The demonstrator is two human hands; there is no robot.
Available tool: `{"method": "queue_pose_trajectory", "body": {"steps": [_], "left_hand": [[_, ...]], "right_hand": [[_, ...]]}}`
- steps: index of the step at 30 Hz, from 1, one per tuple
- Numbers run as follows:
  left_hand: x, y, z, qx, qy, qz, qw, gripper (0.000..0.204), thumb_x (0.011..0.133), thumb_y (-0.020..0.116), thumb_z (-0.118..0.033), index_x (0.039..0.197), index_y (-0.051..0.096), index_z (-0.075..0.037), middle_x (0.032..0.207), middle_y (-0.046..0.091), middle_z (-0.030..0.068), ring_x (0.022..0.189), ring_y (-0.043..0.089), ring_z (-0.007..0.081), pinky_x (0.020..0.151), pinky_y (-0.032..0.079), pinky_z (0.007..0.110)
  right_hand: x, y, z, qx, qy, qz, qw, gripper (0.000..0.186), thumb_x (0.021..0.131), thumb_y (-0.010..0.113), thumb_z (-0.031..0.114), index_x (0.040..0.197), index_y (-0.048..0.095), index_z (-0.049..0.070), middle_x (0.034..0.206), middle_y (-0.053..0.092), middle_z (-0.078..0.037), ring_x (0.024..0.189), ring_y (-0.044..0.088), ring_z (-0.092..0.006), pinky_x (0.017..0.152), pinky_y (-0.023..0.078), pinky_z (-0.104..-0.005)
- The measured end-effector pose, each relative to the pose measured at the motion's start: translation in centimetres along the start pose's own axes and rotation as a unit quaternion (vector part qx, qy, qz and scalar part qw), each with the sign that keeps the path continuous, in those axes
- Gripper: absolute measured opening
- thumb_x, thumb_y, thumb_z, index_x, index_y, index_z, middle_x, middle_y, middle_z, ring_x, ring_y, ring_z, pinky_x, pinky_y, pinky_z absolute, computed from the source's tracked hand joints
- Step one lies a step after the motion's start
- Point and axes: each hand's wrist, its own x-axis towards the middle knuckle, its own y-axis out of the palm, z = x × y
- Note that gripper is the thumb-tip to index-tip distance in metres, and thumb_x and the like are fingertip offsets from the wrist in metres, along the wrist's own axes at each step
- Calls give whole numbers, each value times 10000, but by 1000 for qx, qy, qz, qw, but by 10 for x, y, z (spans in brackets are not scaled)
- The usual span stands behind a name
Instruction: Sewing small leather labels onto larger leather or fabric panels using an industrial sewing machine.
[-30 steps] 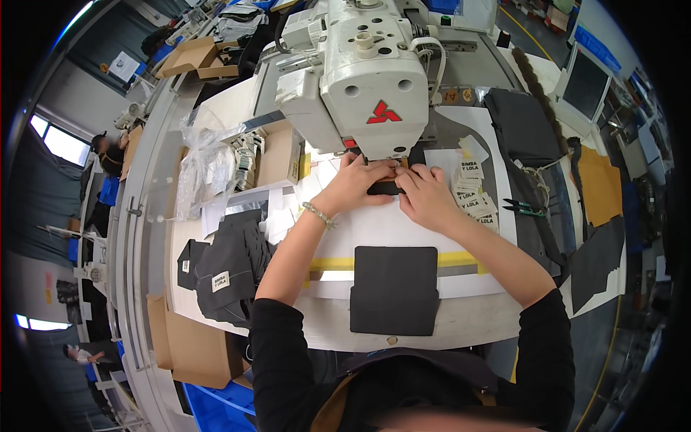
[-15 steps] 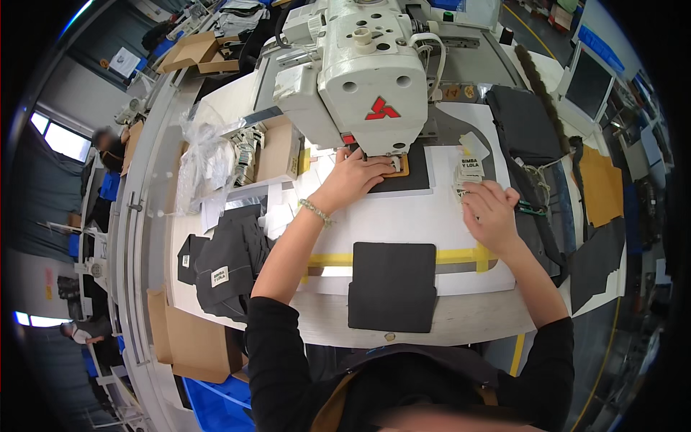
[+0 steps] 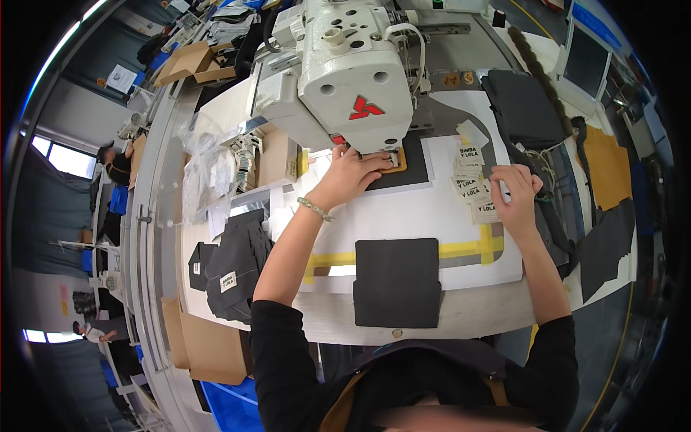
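My left hand (image 3: 348, 177) reaches under the head of the white sewing machine (image 3: 345, 86). Its fingers lie stretched over a tan frame (image 3: 393, 161) that rests on a black fabric piece (image 3: 412, 171); the fingertips are partly hidden by the machine. To the right, my right hand (image 3: 514, 198) is raised beside a spread pile of small white labels (image 3: 471, 191) with dark print. Its fingers are curled toward the thumb; a pale patch shows between them, too small to name. A dark folded fabric piece (image 3: 397, 282) lies nearer to me.
At left stand an open box (image 3: 277, 155) with labels, clear plastic wrap (image 3: 205, 169) and stacked dark labelled pieces (image 3: 234, 263). A dark fabric stack (image 3: 525, 108) and a monitor (image 3: 586, 65) are at right. Yellow tape (image 3: 331, 258) crosses the white sheet.
My right hand has moved right, off the label pile, and its fingers have curled in. The labels are now spread toward me. My left hand stays at the frame; the view has shifted slightly.
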Motion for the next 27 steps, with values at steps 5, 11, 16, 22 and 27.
{"method": "queue_pose_trajectory", "body": {"steps": [5,11,16,22,27], "left_hand": [[-3,-1,-8,-12,-17,8,1000,230,927,607,-185,1140,688,-209,1299,622,-103,1009,530,247,969,298,423],[-4,2,-9,-15,-18,-16,1000,243,913,618,-156,1139,693,-203,1293,626,-78,1074,519,216,990,284,433],[0,5,-9,-8,-37,-30,999,259,924,605,-159,1159,692,-225,1247,656,-60,1041,527,236,1003,279,446],[4,10,8,-15,-89,-7,996,302,948,593,-176,1225,678,-260,998,690,75,1002,527,270,1028,262,455],[4,14,17,-42,-71,-47,995,297,942,606,-182,1215,694,-262,878,660,105,1049,520,267,1036,248,446]], "right_hand": [[1,0,-3,-8,-9,-33,999,167,764,676,56,896,612,136,961,655,28,968,568,-172,826,270,-353],[-1,0,-5,2,1,-33,999,163,769,670,61,898,612,140,943,651,34,973,567,-160,834,265,-361],[-1,-1,-8,5,11,-38,999,151,773,664,58,889,609,137,906,640,41,947,565,-156,830,263,-358],[-5,-2,-10,23,32,-32,999,129,778,661,57,865,609,136,872,628,42,930,561,-154,829,257,-361],[-4,0,-6,28,24,-24,999,126,774,660,54,847,605,140,865,626,44,924,561,-152,824,254,-365]]}}
